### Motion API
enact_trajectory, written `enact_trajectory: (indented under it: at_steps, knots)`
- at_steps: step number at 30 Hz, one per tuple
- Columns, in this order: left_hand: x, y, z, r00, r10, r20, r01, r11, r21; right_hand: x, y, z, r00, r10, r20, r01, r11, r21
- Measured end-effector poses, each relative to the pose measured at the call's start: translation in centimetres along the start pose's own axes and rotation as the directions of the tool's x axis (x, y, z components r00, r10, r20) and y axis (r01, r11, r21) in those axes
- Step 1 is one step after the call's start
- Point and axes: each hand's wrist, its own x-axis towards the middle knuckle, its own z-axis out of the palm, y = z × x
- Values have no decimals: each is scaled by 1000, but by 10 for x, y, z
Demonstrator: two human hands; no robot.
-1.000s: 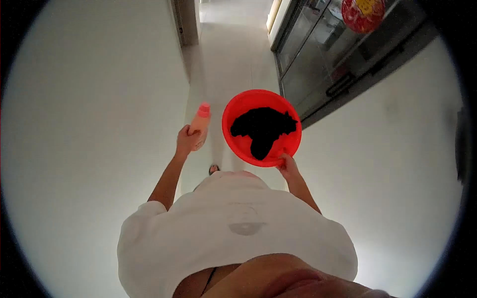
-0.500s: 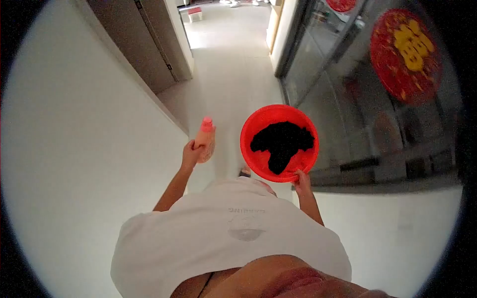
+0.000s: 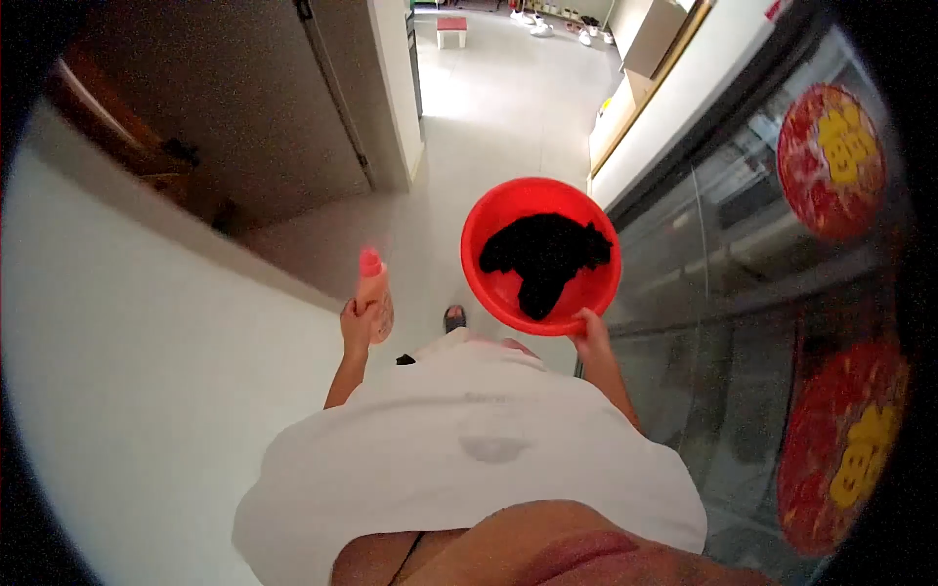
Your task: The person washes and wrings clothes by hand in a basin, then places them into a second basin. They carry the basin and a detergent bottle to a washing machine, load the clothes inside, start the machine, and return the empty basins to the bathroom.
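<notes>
My left hand (image 3: 358, 324) is closed around a pale pink bottle (image 3: 374, 301) with a bright pink cap, held upright beside my body. The bottle's contents cannot be made out. On the other side, my right hand (image 3: 589, 336) grips the near rim of a round red basin (image 3: 479, 283). A bunched black cloth (image 3: 540, 256) lies inside the basin, with some red bottom showing around it. The fingers under the rim are partly hidden.
A grey door (image 3: 264, 107) stands on the left beside a white wall (image 3: 147, 391). Dark glass panels (image 3: 674, 283) with red round stickers (image 3: 831, 161) line the right. Ahead on the pale floor (image 3: 498, 127) are a small red-topped stool (image 3: 451, 32) and several shoes (image 3: 540, 30).
I have moved forward along the corridor; the doorway and glass panels are nearer. Both hands keep their hold, and the bottle now appears farther left and lower in view.
</notes>
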Motion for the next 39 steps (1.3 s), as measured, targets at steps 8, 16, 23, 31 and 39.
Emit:
enact_trajectory:
  at_steps: [8, 16, 23, 31, 39]
  knots:
    - [267, 62, 188, 982, -106, 155, 117, 991, -64, 150, -87, 63, 968, -42, -246, 59, 996, 64]
    - [465, 185, 397, 964, 21, 264, 32, 980, -195, 378, -228, 113, 913, -169, -373, 134, 984, -118]
    - [602, 199, 488, 985, -32, 168, 53, 992, -117, 579, -353, 266, 986, -21, -166, -10, 983, -185]
    - [777, 257, 562, 992, -112, 52, 120, 973, -199, 819, -440, 459, 989, 149, 24, -138, 956, -257]
    - [995, 291, 679, 984, -105, 145, 153, 913, -378, 960, -522, 560, 996, 47, -71, -64, 962, -264]
